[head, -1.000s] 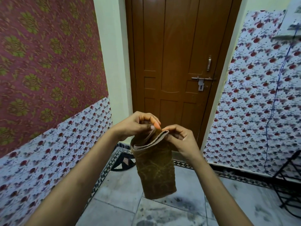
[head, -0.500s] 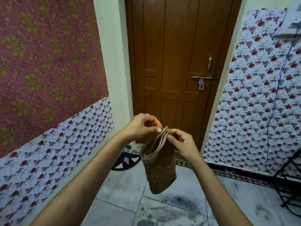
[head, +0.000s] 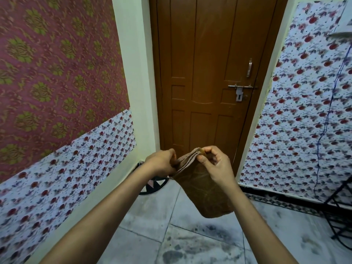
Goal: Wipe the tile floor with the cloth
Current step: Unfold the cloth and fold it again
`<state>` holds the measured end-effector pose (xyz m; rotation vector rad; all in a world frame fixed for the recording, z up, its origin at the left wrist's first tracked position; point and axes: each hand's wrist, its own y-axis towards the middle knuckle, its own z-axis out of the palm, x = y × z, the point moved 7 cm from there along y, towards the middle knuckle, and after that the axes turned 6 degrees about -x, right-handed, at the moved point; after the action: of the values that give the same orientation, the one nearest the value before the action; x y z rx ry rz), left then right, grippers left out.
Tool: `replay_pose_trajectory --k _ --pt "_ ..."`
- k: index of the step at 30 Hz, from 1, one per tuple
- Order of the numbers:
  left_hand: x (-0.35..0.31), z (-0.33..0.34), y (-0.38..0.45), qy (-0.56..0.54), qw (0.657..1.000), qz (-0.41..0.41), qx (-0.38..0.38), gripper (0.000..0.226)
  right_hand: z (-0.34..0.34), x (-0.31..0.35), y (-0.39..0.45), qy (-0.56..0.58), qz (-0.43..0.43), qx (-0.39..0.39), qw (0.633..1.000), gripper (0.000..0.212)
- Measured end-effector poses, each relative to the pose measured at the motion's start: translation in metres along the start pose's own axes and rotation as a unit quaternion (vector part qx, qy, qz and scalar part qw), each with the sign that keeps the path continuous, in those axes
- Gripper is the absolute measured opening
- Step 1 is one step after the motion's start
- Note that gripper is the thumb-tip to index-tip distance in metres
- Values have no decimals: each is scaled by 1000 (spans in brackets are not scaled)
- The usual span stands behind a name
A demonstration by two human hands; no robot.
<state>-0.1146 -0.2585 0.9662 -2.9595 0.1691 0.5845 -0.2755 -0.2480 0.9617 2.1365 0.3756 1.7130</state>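
Both hands pinch the top edge of a folded brown cloth (head: pixel 204 191): left hand (head: pixel 162 162) beside right hand (head: pixel 215 166). The cloth hangs below them above the stained tile floor (head: pixel 190 244). A closed wooden door (head: pixel 205 73) stands beyond; a black metal rack (head: pixel 341 210) sits to the right.

Two forearms enter from the lower edge of the head view, both bare from the frame edge to the wrist; no sleeve, cuff, watch, bracelet or ring shows. The bare left hand (head: pixel 162 162) shows its back and knuckles. The bare right hand (head: pixel 217 166) shows short, unpainted nails on thumb and fingers. The rest of the person lies outside the view.
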Motion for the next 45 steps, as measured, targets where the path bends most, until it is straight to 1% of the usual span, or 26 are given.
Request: replay_pose_trajectory --k 2,5,7,10,12,13,14,15,17,18,19,21,22,25,28,30,32,33,34,36,37,39,40,41,42,45 --pt "-1 -9 1 26 999 2 -27 25 -3 -4 -1 -8 1 -8 1000 22" --pt "-14 -27 3 58 994 51 -79 8 -12 -12 -2 12 22 -25 999 18" --pt "-18 -34 5 47 994 62 -80 17 -12 -15 -3 23 35 -26 999 11" --pt "-17 -41 4 -11 998 47 -44 32 -8 -14 -4 57 48 -27 997 6" --pt "-24 -41 -2 -120 991 61 2 36 -7 -8 -1 81 44 -36 995 6" --pt "-30 -40 -6 -188 979 77 35 40 -7 -5 1 86 40 -34 995 5" --pt "-36 -38 -10 -229 967 94 61 47 -6 -1 3 81 32 -28 996 4" --pt "-41 -35 -13 -234 962 113 79 57 -6 2 4 73 22 -20 997 3" --pt "-45 -26 -11 -173 973 133 78 75 -8 4 6 57 7 -18 998 3" --pt "-45 -24 -8 -147 978 138 58 74 -10 3 6 58 7 -23 998 4" --pt "-45 -21 -5 -139 979 143 43 64 -13 2 6 65 13 -26 997 5" --pt "-51 -17 -3 -163 972 163 33 22 -20 1 5 79 18 -28 996 5" --pt "-55 -17 -3 -163 971 173 22 5 -22 1 5 85 18 -28 996 5" --pt "-71 -22 -2 -117 972 199 -37 17 -28 2 4 121 23 -40 992 6" --pt "-82 -24 2 -99 968 214 -81 11 -31 -6 2 127 68 -61 988 13" --pt "-84 -27 5 -92 966 221 -102 8 -29 -19 -3 151 123 -46 980 28" --pt "-86 -36 6 -87 961 226 -132 10 -25 -29 -13 133 152 -18 979 55" --pt "-86 -43 6 -88 959 225 -148 12 -21 -34 -18 114 162 1 980 61" --pt "-87 -50 4 -95 957 223 -161 13 -16 -39 -25 99 175 26 979 63" --pt "-89 -63 1 -138 953 211 -167 14 -4 -55 -38 76 210 80 971 63" --pt "-90 -69 -2 -162 951 204 -165 15 1 -62 -44 60 225 100 967 58" --pt "-91 -81 -8 -205 946 195 -158 16 5 -71 -53 61 243 115 961 35" --pt "-91 -87 -11 -234 941 190 -152 16 5 -72 -56 79 250 117 958 27" --pt "-89 -94 -13 -267 935 183 -145 17 4 -73 -58 105 255 116 954 24" --pt "-87 -100 -15 -297 928 176 -142 18 2 -74 -59 136 259 109 950 30" --pt "-73 -115 -16 -334 919 149 -146 26 -4 -81 -57 257 296 69 917 72"
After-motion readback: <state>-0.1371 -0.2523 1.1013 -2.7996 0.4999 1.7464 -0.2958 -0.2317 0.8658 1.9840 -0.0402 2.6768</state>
